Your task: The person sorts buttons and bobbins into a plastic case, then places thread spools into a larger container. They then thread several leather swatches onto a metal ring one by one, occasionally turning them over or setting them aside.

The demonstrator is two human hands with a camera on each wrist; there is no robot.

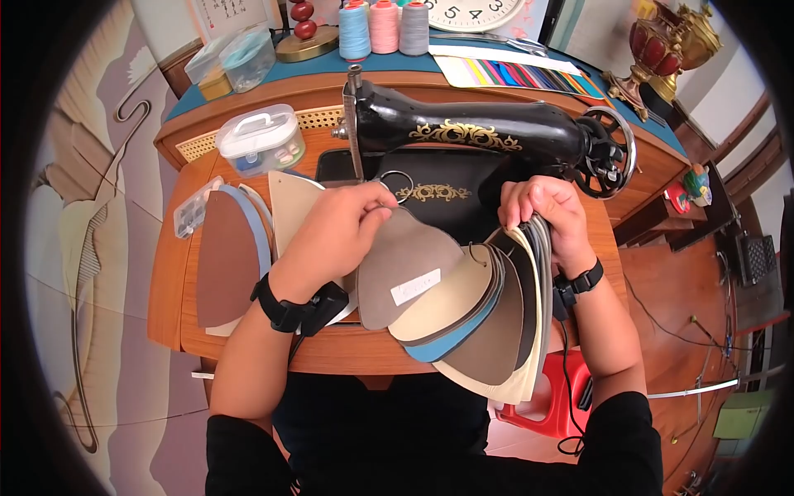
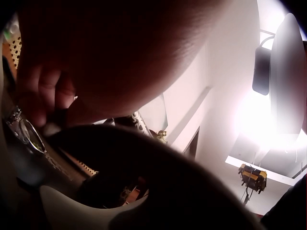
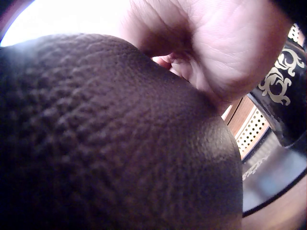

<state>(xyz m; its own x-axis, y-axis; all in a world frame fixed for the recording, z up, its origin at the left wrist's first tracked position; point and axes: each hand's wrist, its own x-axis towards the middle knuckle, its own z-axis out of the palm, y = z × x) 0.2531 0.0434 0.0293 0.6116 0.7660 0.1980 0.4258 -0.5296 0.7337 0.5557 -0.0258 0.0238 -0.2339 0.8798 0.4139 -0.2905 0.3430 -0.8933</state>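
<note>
In the head view the left hand pinches the narrow top of a grey-brown leather piece that bears a white label. A metal ring shows just beyond those fingertips. The right hand grips the top of a fanned stack of cream, blue and grey swatches, which hang down over the table edge. Dark grained leather fills much of the right wrist view, beside the right palm. In the left wrist view, curled fingers are close to the ring.
A black sewing machine stands behind the hands. More brown and blue pieces lie on the left of the wooden table, near a lidded clear box. Thread spools and a colour chart are at the back. A red stool stands below right.
</note>
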